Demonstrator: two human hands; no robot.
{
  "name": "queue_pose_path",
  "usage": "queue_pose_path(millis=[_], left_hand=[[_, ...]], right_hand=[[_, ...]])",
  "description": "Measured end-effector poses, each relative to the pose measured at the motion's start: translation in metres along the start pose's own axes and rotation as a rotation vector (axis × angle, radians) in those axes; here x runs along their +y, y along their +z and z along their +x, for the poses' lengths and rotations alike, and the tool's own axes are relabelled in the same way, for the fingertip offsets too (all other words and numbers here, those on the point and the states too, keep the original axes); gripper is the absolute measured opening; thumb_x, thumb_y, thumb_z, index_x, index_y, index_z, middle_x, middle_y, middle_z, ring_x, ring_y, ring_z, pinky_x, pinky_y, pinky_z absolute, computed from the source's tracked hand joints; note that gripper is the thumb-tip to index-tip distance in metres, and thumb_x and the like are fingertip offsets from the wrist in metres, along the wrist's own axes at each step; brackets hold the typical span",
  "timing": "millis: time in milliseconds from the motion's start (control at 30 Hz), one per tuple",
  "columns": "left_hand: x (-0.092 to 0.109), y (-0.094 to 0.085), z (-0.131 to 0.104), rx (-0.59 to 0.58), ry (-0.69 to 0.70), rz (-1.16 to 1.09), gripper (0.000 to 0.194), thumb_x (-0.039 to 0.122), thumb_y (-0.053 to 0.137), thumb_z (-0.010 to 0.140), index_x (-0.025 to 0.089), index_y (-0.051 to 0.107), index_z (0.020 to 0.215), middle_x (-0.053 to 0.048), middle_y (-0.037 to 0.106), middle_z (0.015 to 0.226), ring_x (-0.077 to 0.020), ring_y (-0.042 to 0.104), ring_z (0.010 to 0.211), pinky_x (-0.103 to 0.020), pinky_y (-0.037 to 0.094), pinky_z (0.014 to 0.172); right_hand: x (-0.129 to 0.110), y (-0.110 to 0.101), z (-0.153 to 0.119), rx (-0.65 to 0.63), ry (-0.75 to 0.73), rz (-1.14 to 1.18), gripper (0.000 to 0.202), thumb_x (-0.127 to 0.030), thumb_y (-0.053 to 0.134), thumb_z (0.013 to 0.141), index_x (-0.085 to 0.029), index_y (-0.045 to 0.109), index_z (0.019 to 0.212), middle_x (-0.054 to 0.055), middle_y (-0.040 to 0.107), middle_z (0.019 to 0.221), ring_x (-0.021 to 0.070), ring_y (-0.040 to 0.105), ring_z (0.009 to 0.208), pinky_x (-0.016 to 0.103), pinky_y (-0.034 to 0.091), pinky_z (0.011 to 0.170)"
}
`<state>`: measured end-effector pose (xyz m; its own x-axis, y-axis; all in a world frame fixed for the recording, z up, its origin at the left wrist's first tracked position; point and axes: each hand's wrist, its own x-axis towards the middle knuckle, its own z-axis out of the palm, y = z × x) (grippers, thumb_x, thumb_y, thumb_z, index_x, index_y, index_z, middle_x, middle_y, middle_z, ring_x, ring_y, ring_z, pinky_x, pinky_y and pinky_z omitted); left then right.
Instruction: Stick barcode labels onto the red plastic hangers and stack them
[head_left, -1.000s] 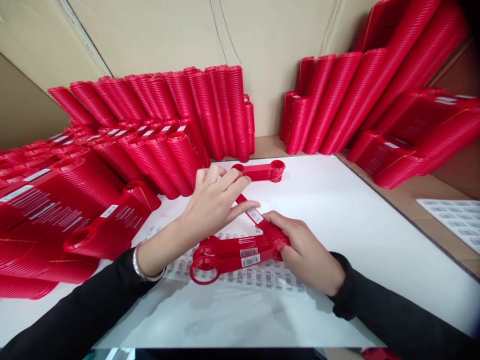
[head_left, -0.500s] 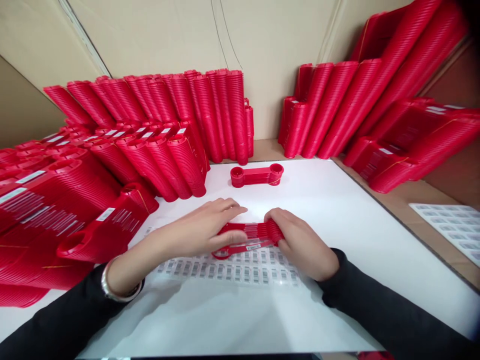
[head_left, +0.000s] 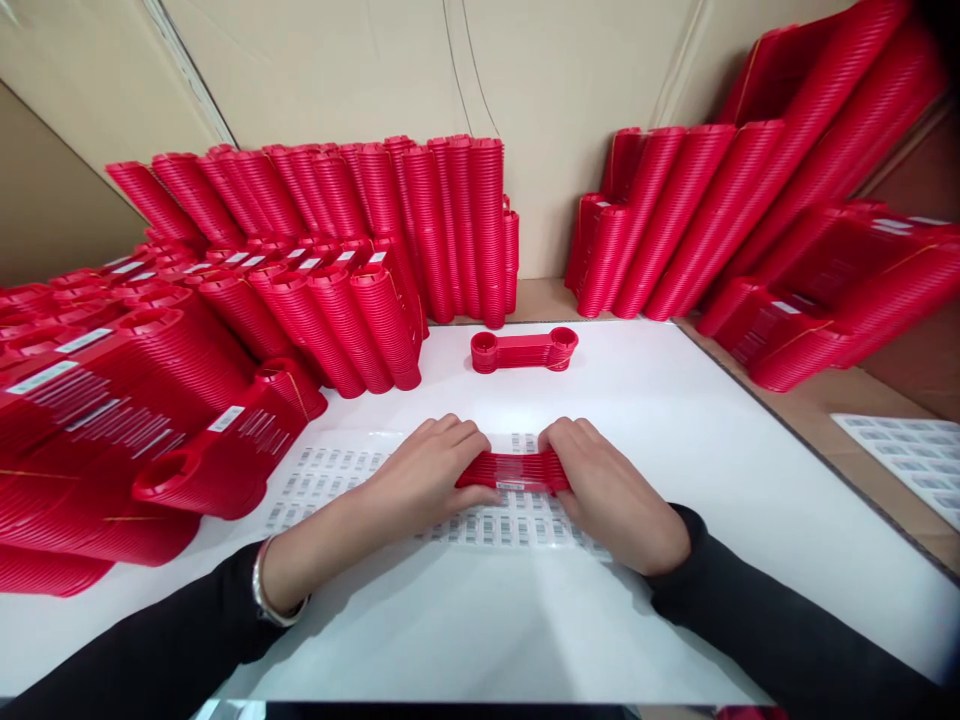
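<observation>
A small stack of red plastic pieces (head_left: 517, 472) with a clear middle band lies between my hands. My left hand (head_left: 431, 465) is closed round its left end, thumb along the near side. On the right end, my right hand (head_left: 600, 485) is wrapped with its fingers over the top. A barcode label shows on the stack's near face. Under it lies a sheet of barcode stickers (head_left: 487, 530), partly hidden by my left forearm and the stack. Just beyond my hands sits another short stack of red two-ringed pieces (head_left: 525, 351).
Tall rows of stacked red pieces (head_left: 382, 320) crowd the left and back of the white table (head_left: 480, 620). More red stacks (head_left: 675, 230) lean at the back right. Another sticker sheet (head_left: 907, 455) lies on cardboard at the right. A cardboard wall (head_left: 547, 90) stands behind.
My left hand has closed on the left end of the stack. The loose lower piece at its near side now lies together with the others. The view has shifted slightly.
</observation>
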<state>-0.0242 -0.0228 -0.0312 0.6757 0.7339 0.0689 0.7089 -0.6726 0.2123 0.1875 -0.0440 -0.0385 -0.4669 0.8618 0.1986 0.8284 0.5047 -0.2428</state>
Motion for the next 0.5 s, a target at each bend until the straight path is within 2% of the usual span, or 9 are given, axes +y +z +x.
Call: queue_pose_path(millis=[100,200,333,500], left_hand=[[0.007,0.004,-0.001,0.034,0.048,0.093,0.044,0.056,0.044,0.084,0.016,0.054,0.095,-0.006,0.061,0.088,-0.0209,0.052,0.083,-0.039,0.038,0.081],[0.016,0.005,-0.002,0.024,0.088,0.145,0.034,0.045,0.039,0.09,0.015,0.054,0.098,-0.005,0.062,0.085,-0.0198,0.054,0.081,-0.04,0.037,0.084],[0.023,0.0,-0.002,-0.027,0.027,0.17,0.027,0.034,0.036,0.093,0.014,0.054,0.09,-0.004,0.061,0.08,-0.0186,0.056,0.074,-0.038,0.039,0.078],[0.024,-0.003,-0.001,-0.059,0.035,0.237,0.032,0.038,0.032,0.093,0.015,0.052,0.082,-0.005,0.06,0.08,-0.0193,0.056,0.066,-0.034,0.039,0.064]], right_hand=[[-0.001,0.003,0.0,0.052,0.014,0.007,0.026,0.004,0.039,0.066,-0.019,0.039,0.079,0.004,0.048,0.076,0.0189,0.043,0.069,0.031,0.037,0.058],[-0.003,0.005,-0.001,0.089,-0.004,0.041,0.027,0.004,0.037,0.067,-0.02,0.037,0.079,0.004,0.047,0.077,0.0185,0.042,0.069,0.031,0.038,0.059],[-0.007,0.005,-0.001,0.115,-0.05,0.085,0.026,0.003,0.037,0.067,-0.02,0.036,0.08,0.005,0.048,0.08,0.0192,0.043,0.073,0.033,0.04,0.063],[-0.009,0.002,0.0,0.171,-0.103,0.137,0.026,0.002,0.037,0.068,-0.019,0.04,0.083,0.006,0.05,0.082,0.0201,0.045,0.076,0.034,0.042,0.065]])
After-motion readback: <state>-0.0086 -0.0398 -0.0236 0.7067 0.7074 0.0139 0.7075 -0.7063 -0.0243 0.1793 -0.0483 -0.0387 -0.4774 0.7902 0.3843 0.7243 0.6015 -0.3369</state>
